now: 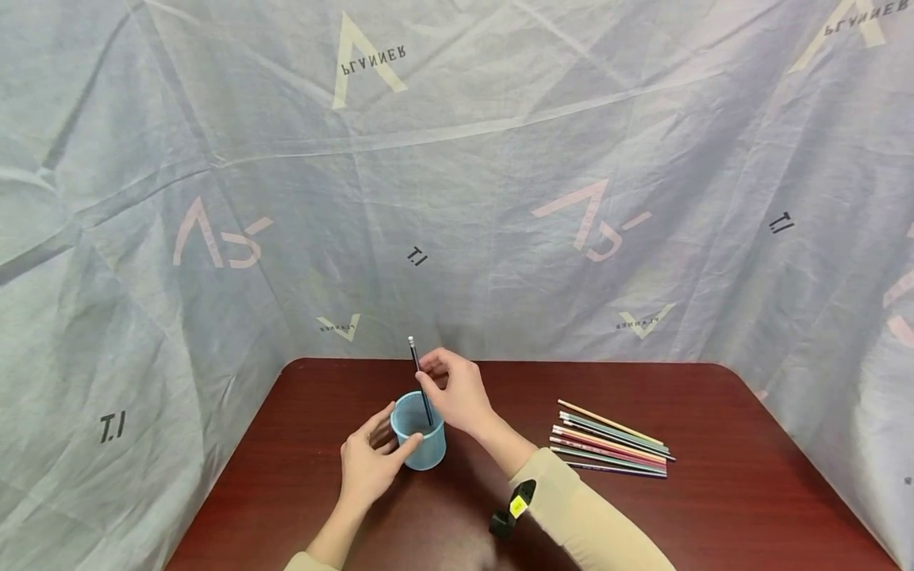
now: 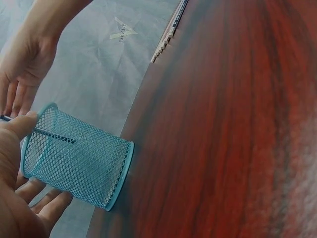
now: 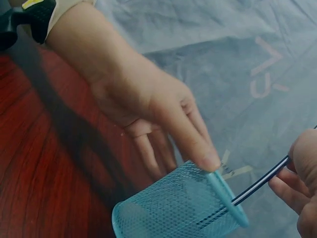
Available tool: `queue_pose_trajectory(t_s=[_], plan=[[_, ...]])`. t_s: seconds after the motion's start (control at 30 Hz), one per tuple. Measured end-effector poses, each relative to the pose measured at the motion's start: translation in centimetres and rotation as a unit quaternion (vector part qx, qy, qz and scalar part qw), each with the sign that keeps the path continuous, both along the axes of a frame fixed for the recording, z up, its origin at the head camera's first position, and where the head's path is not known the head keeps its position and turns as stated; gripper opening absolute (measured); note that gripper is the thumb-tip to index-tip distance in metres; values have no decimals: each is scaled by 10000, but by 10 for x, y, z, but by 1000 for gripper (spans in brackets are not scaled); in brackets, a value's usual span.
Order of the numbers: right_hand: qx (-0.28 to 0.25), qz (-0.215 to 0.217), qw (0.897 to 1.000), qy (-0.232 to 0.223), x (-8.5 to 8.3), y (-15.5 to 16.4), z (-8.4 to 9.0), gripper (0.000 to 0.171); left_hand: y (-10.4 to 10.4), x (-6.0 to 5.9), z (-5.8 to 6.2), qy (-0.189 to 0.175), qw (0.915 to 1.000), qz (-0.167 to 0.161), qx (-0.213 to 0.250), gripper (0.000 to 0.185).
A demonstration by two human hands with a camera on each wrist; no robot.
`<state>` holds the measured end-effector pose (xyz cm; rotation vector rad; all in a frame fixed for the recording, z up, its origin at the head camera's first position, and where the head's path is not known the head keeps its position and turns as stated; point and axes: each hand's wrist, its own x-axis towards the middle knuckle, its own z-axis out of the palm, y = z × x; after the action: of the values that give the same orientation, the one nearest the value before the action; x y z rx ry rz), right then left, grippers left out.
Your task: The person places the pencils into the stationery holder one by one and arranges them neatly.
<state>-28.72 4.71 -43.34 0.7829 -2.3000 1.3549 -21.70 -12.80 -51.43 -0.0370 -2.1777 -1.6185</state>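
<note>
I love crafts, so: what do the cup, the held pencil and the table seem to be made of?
The blue cup looks like painted metal mesh, judging by its fine see-through grid, though plastic is possible. The held pencil is probably glossy painted wood: slim, straight, with a pale streak. The table shows reddish grain and a soft sheen, so varnished wood or laminate.

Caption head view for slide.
Left hand holds a blue mesh cup; right hand pinches a dark pencil, its lower end inside.

black "PLANNER" [image 1: 374, 60] over yellow A-like shapes [image 1: 343, 47], black "T.I" [image 1: 112, 427], pink letter-like signs [image 1: 209, 232], all on grey cloth [image 1: 457, 198]
</note>
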Motion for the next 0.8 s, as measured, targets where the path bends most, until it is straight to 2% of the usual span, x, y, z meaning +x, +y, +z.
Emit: queue_pose_trajectory(t_s=[0.37,0.8], plan=[[495,-89,9985,219,-2,-11,-16,9,-1,-1,0,-123,9999,-55,4,68],[1208,-321,9912,435,-4,-17,-30,9,-4,2,4,-92,9997,-223,93,69]])
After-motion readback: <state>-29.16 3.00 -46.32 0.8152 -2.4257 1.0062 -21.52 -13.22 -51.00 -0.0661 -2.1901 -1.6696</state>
